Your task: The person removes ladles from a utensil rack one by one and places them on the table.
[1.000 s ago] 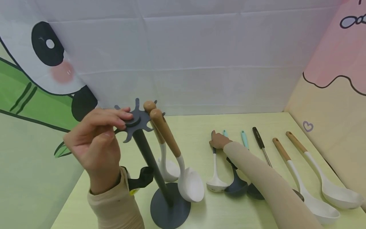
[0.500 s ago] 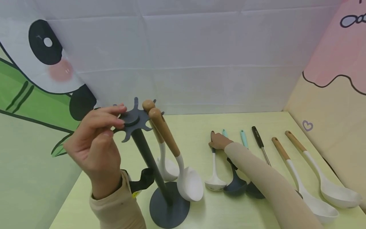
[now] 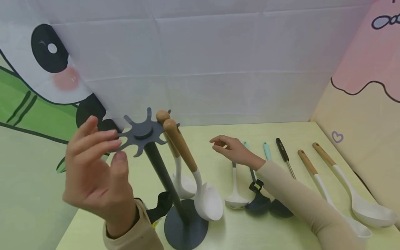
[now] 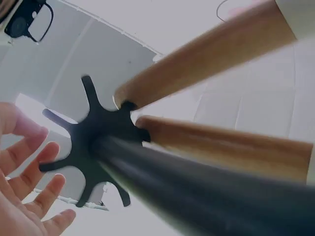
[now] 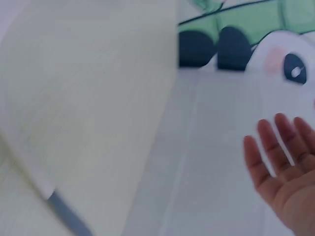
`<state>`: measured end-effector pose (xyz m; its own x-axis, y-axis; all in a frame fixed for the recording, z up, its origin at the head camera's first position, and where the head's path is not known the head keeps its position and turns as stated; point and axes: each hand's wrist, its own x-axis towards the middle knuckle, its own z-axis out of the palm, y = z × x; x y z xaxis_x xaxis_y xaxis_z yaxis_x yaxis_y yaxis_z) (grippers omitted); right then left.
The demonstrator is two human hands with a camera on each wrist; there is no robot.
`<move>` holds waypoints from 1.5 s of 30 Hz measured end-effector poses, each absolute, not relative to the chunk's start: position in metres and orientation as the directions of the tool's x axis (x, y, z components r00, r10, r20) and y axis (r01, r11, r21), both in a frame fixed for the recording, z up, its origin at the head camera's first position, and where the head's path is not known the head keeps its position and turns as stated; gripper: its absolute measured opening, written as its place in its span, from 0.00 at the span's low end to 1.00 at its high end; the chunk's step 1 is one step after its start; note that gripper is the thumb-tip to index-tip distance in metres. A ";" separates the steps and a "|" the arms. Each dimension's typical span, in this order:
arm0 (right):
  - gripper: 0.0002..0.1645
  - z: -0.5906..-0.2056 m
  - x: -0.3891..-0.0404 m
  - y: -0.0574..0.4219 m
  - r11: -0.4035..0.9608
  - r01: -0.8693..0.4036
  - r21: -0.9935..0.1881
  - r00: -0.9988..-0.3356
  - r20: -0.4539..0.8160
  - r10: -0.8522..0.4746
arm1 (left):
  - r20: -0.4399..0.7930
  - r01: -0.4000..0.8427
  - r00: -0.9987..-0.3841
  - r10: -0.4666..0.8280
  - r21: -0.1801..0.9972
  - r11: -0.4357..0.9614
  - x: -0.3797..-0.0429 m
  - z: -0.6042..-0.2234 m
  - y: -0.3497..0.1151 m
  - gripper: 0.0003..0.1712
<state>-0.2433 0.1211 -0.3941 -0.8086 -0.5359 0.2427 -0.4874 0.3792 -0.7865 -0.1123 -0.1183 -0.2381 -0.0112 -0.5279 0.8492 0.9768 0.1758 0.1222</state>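
My left hand [image 3: 97, 177] is beside the hooked top of a dark grey utensil rack [image 3: 160, 166], fingers spread and loosely bent, gripping nothing. Its fingertips lie close to the hooks [image 4: 98, 132]; whether they touch cannot be told. Two white ladles with wooden handles hang on the rack's right side: a front ladle [image 3: 208, 205] and a rear one [image 3: 186, 185]. Over the table, my right hand [image 3: 234, 150] holds nothing, its fingers loosely curved. Below it lies a white ladle [image 3: 235, 199] with a grey handle, the handle's upper part hidden by the hand in the head view.
Right of that ladle lie a dark ladle [image 3: 258, 203], another dark-headed utensil [image 3: 279, 208], a black-handled utensil [image 3: 282, 149] and two large white wooden-handled utensils, one a spoon [image 3: 372, 215]. The rack's round base [image 3: 185, 229] stands near the table's front.
My right hand has let go of the grey-handled ladle and lifted up and left. My left hand has drawn back left off the rack's top, its fingers opening. The ladles have not moved.
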 end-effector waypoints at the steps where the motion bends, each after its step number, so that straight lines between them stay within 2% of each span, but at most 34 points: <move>1: 0.18 -0.385 -0.233 0.118 0.318 -0.519 -0.793 -0.783 0.292 -0.549 | 0.853 0.974 0.019 -0.521 0.102 0.201 -0.111 -0.239 -0.117 0.10; 4: 0.17 -0.370 -0.208 0.110 0.126 -0.615 -0.778 -0.674 0.435 -0.597 | 0.874 0.962 0.085 -0.479 0.052 0.267 -0.109 -0.240 -0.111 0.12; 6: 0.19 -0.363 -0.195 0.105 0.021 -0.656 -0.754 -0.595 0.500 -0.630 | 0.885 0.951 0.108 -0.452 0.040 0.306 -0.109 -0.239 -0.106 0.12; 8: 0.23 -0.362 -0.186 0.099 -0.053 -0.685 -0.727 -0.527 0.544 -0.653 | 0.897 0.947 0.101 -0.431 0.046 0.319 -0.109 -0.239 -0.102 0.12; 11: 0.26 -0.360 -0.174 0.092 -0.108 -0.697 -0.709 -0.474 0.568 -0.673 | 0.914 0.943 0.062 -0.401 0.078 0.325 -0.110 -0.239 -0.098 0.12; 15: 0.28 -0.358 -0.164 0.086 -0.130 -0.691 -0.711 -0.450 0.564 -0.692 | 0.925 0.932 0.019 -0.378 0.120 0.341 -0.110 -0.241 -0.096 0.10; 22: 0.23 -0.344 -0.146 0.081 -0.176 -0.667 -0.724 -0.411 0.555 -0.724 | 0.922 0.907 0.045 -0.385 0.124 0.403 -0.112 -0.241 -0.094 0.02; 33: 0.16 -0.352 -0.146 0.077 -0.350 -0.499 -0.793 -0.372 0.561 -0.740 | 0.928 0.888 0.046 -0.370 0.131 0.440 -0.112 -0.240 -0.091 0.04; 39: 0.16 -0.359 -0.149 0.075 -0.388 -0.502 -0.772 -0.361 0.596 -0.718 | 0.916 0.893 0.051 -0.398 0.137 0.428 -0.115 -0.239 -0.093 0.06; 45: 0.18 -0.355 -0.146 0.075 -0.402 -0.528 -0.748 -0.353 0.623 -0.698 | 0.911 0.905 0.022 -0.412 0.158 0.396 -0.116 -0.239 -0.095 0.07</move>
<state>-0.1455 0.0746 -0.3551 -0.3527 -0.6977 0.6235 -0.5282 -0.4015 -0.7482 -0.1161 -0.0947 -0.2385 0.0217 -0.4120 0.9109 0.9046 0.3960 0.1576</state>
